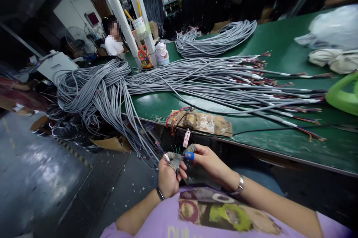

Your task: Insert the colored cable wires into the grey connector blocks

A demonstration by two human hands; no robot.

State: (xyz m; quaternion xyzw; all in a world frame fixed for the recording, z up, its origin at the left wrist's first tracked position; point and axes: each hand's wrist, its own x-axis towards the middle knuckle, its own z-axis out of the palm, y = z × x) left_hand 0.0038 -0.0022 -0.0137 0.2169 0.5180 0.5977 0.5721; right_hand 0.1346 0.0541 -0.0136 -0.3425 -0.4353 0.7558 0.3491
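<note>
At the upper left, a seated person in a white top (pixel 114 44) is seen beside a round wire-guarded fan (pixel 79 41). From left of centre, a thick looped bundle of grey round cables (pixel 92 81) is draped over the edge of the green worktop (pixel 279 130). Its straight lengths are laid left to right, with white-banded, stripped ends pointed toward the right of the frame. Orange-handled scissors (pixel 143 51) and a lilac-and-white cup (pixel 162 53) are stood behind them, at upper centre.

At lower centre, thin green-tipped wires (pixel 176 150) are held in front of the worktop's edge, their tips pointed upward. They are grasped in the left hand (pixel 168 179) and pinched by the right hand (pixel 208 160), whose thumb is wrapped in blue; grey coverings are worn on fingertips. Just above, a weathered wooden block (pixel 208 122) and a small white tag (pixel 186 138) are found; the tag's reddish print cannot be read. On the lilac shirt (pixel 156 213), pale letters are partly cut off by the bottom edge.

At the far right, the worktop is occupied by a translucent plastic bag (pixel 335 27) and a bright green plastic loop (pixel 339 100).
</note>
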